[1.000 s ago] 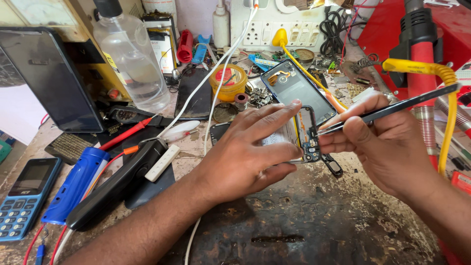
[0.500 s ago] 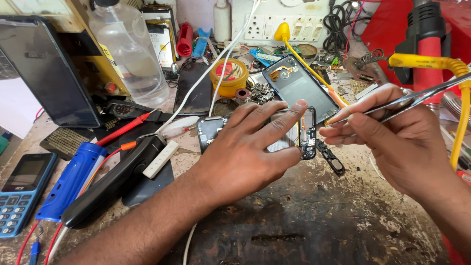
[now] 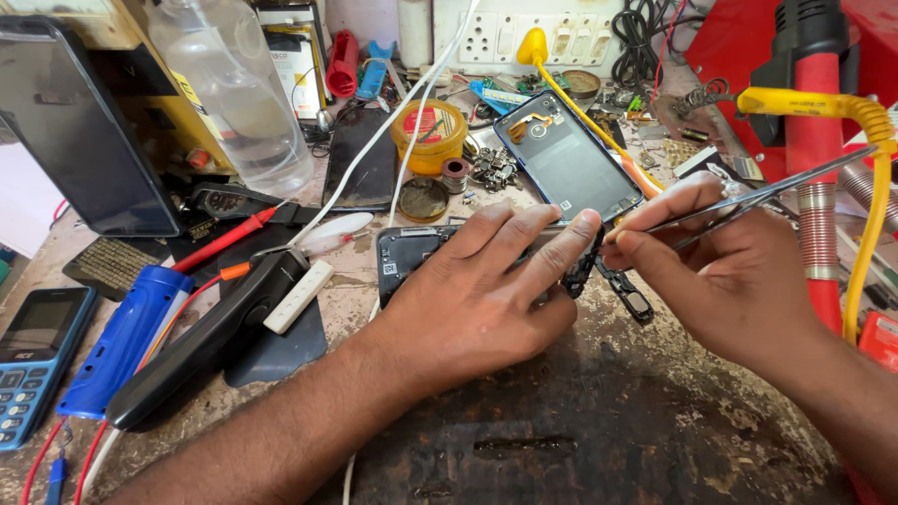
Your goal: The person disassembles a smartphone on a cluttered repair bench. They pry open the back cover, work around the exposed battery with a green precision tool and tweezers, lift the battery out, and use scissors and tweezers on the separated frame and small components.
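My left hand (image 3: 486, 290) lies flat on an opened black phone body (image 3: 407, 257) and pins it to the worn bench, fingers spread over its right half. My right hand (image 3: 720, 271) pinches thin metal tweezers (image 3: 776, 192), whose tips meet the phone's right edge by my left fingertips. A small black frame piece (image 3: 629, 295) lies just below the tweezer tips. A second phone (image 3: 566, 168), dark with its back up, rests behind the hands.
A clear plastic bottle (image 3: 234, 93) and a dark tablet (image 3: 79, 140) stand at the back left. A blue tool (image 3: 126, 341), a black handle (image 3: 210, 337) and a keypad phone (image 3: 37, 360) lie left. A yellow tin (image 3: 430, 136), a socket strip (image 3: 552, 37), a red hot-air tool (image 3: 809, 140).
The view has shifted slightly. My left hand stays on the phone body, and my right hand with the tweezers has edged closer to its right edge.
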